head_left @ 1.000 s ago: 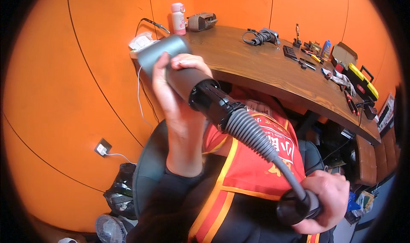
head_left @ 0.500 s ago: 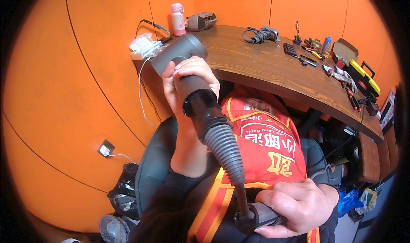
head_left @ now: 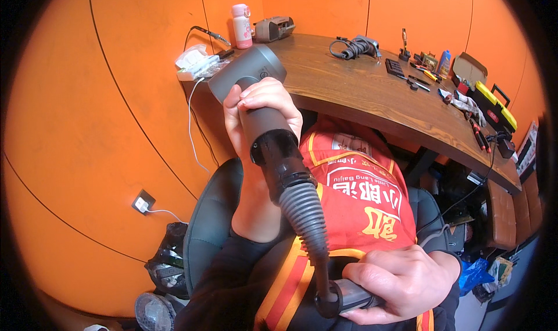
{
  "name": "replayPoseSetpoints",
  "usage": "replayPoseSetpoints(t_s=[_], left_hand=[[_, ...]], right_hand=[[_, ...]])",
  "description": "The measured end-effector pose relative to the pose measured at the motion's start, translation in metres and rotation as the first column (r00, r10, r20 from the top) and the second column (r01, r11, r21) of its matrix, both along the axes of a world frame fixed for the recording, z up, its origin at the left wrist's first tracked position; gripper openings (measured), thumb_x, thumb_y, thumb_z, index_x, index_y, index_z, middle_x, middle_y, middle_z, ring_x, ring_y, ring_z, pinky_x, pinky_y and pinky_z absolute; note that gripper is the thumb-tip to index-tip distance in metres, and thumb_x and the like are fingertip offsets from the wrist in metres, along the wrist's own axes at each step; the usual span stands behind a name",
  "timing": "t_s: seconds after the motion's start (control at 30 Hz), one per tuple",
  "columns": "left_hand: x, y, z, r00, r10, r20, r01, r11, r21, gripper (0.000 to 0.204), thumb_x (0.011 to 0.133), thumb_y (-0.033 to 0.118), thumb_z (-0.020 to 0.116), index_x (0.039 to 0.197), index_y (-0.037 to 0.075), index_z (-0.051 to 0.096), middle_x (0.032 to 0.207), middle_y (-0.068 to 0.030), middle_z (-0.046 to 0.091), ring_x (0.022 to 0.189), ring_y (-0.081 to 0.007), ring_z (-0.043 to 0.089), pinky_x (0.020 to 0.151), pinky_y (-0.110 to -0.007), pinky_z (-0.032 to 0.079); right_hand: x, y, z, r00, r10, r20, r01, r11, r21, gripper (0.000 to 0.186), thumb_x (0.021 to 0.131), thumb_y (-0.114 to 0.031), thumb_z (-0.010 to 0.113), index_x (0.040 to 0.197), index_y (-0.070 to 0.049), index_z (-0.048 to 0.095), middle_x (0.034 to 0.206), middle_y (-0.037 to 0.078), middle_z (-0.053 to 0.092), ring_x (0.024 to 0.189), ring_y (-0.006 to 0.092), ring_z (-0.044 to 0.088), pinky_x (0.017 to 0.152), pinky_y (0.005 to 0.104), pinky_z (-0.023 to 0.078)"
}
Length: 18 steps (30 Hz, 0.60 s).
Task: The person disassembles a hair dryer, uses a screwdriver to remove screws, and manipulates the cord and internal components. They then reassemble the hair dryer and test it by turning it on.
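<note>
My left hand [head_left: 270, 101] is closed round the handle of a grey hair dryer [head_left: 247, 72], its barrel raised toward the far left. At the handle's lower end the shell stops, and a black inner part [head_left: 279, 156] sticks out. From there a ribbed grey cord sleeve [head_left: 302, 212] runs down toward my lap. Its thin end bends into the mouth of a dark grey tube-shaped piece [head_left: 351, 295]. My right hand [head_left: 404, 281] is wrapped round that piece, low at the right; its far end is hidden in the palm.
A wooden desk [head_left: 343, 92] stands ahead. It carries a coiled grey cable [head_left: 353, 49], a pink-and-white bottle [head_left: 242, 25], pliers [head_left: 480, 136], and a black-and-yellow toolbox [head_left: 494, 107]. A red apron [head_left: 366, 197] covers my front. The orange wall [head_left: 116, 127] rises at the left.
The hair dryer in my left hand has shifted slightly right. My right hand and the tube piece have moved a little left and up, and the cord sleeve hangs steeper.
</note>
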State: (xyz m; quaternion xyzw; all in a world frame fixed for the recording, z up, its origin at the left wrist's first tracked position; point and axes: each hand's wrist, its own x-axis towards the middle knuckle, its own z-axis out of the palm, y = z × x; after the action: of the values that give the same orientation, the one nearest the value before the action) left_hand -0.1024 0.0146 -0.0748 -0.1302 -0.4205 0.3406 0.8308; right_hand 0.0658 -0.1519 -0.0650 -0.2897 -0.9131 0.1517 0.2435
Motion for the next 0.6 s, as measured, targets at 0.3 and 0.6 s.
replayPoseSetpoints(t_s=[0.3,0.6], left_hand=[[0.0030,0.0006,0.0006,0.999,0.042,0.026,-0.045,0.993,0.111,0.020,0.072,0.002,0.060,0.067,0.006,0.041,0.059,-0.0013,0.048,0.052,-0.0099,0.052,0.055,-0.022,0.051],[0.0040,0.0034,-0.0003,0.999,0.040,-0.037,-0.035,0.990,0.134,0.021,0.071,0.003,0.061,0.067,0.006,0.040,0.058,-0.0011,0.047,0.051,-0.0099,0.052,0.053,-0.021,0.050]], right_hand=[[-0.0030,0.0016,0.0004,0.996,0.016,0.089,-0.016,1.000,0.000,0.032,0.075,-0.026,0.066,0.091,0.000,0.057,0.065,0.005,0.054,0.048,0.0185,0.055,0.042,0.0267,0.045],[-0.0032,0.0023,0.0004,0.994,0.026,0.105,-0.024,1.000,-0.020,0.032,0.075,-0.027,0.066,0.091,-0.001,0.056,0.064,0.005,0.053,0.048,0.0193,0.055,0.042,0.0274,0.045]])
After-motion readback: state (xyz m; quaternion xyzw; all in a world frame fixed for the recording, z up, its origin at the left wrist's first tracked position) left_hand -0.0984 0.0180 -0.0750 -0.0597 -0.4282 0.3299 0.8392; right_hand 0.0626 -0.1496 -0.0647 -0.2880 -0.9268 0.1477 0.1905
